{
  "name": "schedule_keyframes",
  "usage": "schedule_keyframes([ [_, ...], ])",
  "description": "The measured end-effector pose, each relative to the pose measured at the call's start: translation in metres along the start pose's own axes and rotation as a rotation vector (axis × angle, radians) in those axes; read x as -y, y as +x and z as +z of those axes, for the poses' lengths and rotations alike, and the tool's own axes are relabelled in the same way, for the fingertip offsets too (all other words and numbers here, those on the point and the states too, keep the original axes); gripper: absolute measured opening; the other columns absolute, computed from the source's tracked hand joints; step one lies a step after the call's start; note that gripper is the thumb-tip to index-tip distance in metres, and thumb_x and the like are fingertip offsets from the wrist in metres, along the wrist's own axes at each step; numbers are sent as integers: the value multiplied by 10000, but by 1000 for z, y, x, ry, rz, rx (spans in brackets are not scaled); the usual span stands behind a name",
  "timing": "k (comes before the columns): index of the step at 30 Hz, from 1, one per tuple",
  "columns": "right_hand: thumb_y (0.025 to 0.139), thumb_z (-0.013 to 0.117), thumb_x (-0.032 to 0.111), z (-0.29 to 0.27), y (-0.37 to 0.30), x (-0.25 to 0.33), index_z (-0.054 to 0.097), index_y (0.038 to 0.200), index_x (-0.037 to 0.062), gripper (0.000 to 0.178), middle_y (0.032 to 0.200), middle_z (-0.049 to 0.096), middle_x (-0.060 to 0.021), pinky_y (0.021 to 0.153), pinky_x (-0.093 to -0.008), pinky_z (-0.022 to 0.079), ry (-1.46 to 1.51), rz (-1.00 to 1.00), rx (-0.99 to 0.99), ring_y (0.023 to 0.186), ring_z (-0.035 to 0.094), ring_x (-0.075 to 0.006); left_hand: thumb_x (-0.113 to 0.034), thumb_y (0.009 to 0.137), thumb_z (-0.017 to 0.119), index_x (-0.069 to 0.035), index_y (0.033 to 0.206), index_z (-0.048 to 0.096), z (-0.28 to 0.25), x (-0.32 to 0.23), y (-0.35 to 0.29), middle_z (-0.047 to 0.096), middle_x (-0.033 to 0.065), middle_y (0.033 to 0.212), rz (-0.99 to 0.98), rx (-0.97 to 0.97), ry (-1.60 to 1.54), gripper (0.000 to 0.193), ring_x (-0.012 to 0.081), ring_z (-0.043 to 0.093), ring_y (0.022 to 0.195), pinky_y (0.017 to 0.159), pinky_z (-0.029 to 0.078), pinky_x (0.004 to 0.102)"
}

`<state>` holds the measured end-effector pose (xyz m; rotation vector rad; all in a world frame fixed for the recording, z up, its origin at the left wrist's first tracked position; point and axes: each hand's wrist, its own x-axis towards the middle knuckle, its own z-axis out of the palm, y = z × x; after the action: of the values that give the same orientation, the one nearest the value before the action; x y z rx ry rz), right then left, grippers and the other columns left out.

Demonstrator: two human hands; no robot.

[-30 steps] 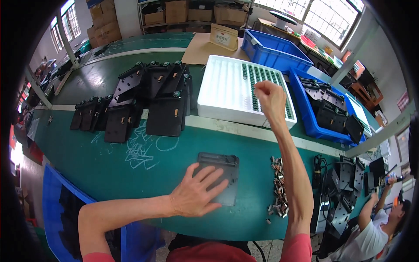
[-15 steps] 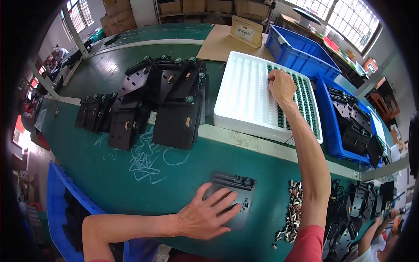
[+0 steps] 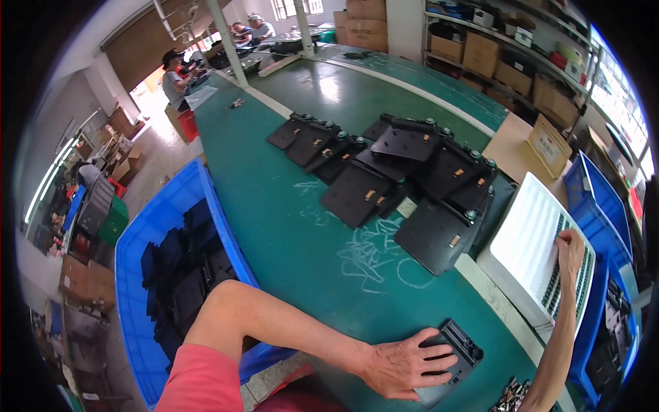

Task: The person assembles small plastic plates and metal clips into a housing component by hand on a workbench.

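My left hand (image 3: 406,364) lies with spread fingers over a flat black plate (image 3: 458,367), which has a raised bar and a round fitting along its far edge. Part of the plate is hidden under the palm. My right hand (image 3: 568,255) reaches to a white foam tray (image 3: 509,237) with rows of small green parts (image 3: 553,287). Its fingers are pinched together at one row; what they hold, if anything, is too small to make out. Near my right forearm is a heap of small metal pieces (image 3: 511,394), cut off by the lower edge.
Several black plates (image 3: 427,237) with small orange pieces lie stacked mid-table. A blue bin (image 3: 237,257) of black parts stands at the left. At the right are a blue crate (image 3: 596,199) and a blue bin (image 3: 587,367) with black parts. People work farther back.
The view has swung to the left, so the table and both hands appear farther right. My left hand stays on the plate and my right hand stays at the tray.
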<state>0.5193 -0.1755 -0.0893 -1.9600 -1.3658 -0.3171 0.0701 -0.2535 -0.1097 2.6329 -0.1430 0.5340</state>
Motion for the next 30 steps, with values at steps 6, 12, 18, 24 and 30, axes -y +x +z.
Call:
schedule_keyframes([
  [6,848,641,88,-7,3,-29,637,909,-14,119,768,616,-37,687,-278,455,262,37,-148,713,550,-129,-401,821,672,-20,1243,546,-1,0,7,421,219,1380,54,-5,8,583,356,379,1313,1033,258,604],
  [12,916,641,187,-18,-9,12,641,936,46,143,750,555,43,556,-199,364,503,222,-111,642,461,-28,-432,802,693,-37,1260,544,5,4,4,442,219,1374,60,-4,47,623,361,399,1293,1029,260,611],
  [18,874,695,349,-51,-43,106,619,1084,79,351,1015,672,-73,808,-299,448,750,349,-11,927,602,-142,-458,781,706,-48,1266,551,14,7,1,456,208,1376,87,-40,95,654,361,410,1288,1032,261,613],
  [24,908,697,308,-66,-100,166,649,1050,116,243,886,689,-18,646,-181,469,943,453,53,748,607,-56,-451,786,692,-49,1262,562,12,2,-1,457,209,1389,69,-12,124,636,366,415,1291,1044,254,611],
  [30,915,683,206,-74,-160,201,625,1130,71,260,883,707,-83,651,-220,527,1062,671,135,758,651,-93,-453,791,671,-66,1268,561,6,2,6,497,201,1350,83,30,142,624,351,438,1266,1018,289,583],
])
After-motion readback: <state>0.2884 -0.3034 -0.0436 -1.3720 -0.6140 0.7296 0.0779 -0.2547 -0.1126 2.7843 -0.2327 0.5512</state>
